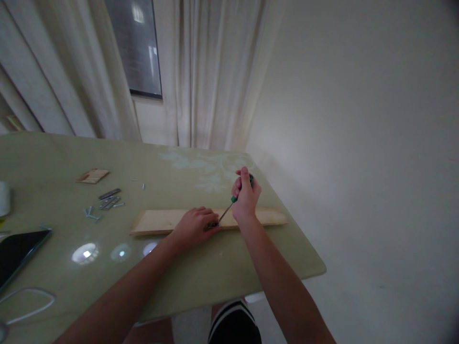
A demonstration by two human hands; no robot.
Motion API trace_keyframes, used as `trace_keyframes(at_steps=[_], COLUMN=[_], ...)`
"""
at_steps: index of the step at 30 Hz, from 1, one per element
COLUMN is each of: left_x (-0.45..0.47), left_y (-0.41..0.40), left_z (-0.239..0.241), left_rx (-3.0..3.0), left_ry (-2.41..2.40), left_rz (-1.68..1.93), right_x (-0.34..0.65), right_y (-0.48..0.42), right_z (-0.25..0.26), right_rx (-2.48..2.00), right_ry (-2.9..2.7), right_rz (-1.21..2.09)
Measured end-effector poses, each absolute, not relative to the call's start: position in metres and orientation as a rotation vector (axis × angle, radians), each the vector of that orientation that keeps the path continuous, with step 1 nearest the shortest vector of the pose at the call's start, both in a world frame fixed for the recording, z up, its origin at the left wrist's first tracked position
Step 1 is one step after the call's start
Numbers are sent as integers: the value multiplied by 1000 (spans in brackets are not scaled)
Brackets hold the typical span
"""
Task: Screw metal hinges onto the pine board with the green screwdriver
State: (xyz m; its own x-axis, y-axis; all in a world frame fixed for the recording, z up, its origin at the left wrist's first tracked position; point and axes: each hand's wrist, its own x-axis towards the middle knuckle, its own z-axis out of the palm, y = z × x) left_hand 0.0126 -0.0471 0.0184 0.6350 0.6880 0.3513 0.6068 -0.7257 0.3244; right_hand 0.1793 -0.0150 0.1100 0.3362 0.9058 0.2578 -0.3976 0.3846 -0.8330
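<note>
A long, pale wooden board (pixel 156 221) lies flat along the near side of the table. My right hand (pixel 245 193) is wrapped round the green handle of a screwdriver (pixel 225 213), its shaft slanting down to the left. The tip meets a small dark metal piece (pixel 213 224) on the board's near edge. My left hand (pixel 196 225) rests on the board with its fingers curled round that metal piece, pressing it against the wood. The fingers partly cover the piece, so its exact shape and any screw at the tip cannot be made out.
Several metal plates (pixel 109 202) and loose screws (pixel 91 215) lie left of the board. Behind them is a small wooden piece (pixel 92 176). A dark tablet-like device (pixel 19 251) and a white cable (pixel 32 290) are at the left. A wall (pixel 358 167) flanks the table's right edge.
</note>
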Motion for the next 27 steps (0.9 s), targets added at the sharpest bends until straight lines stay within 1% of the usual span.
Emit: trace_keyframes(at_steps=[3,5,7,12,15,19,25,27], left_x=[12,12,13,15,15,13,12,13], left_y=[-47,-47,-48,-48,-47,-43,-43,-44], left_z=[18,19,20,20,15,5,6,8], left_rx=[2678,2678,2676,2674,2712,2709,2665,2676], left_ry=[1054,1050,1052,1069,1059,1008,992,978], left_rz=[691,691,693,694,681,756,799,793], right_x=[187,186,178,154,155,167,163,155], right_y=[-16,-15,-15,-20,-19,-11,-24,-31], right_z=[115,120,123,111,102,99,98,96], right_rx=[-542,-508,-552,-708,-624,-588,-759,-737], right_ry=[-1183,-1298,-1300,-1096,-1062,-1032,-941,-946], right_rz=[1425,1574,1524,1056,1075,1085,839,825])
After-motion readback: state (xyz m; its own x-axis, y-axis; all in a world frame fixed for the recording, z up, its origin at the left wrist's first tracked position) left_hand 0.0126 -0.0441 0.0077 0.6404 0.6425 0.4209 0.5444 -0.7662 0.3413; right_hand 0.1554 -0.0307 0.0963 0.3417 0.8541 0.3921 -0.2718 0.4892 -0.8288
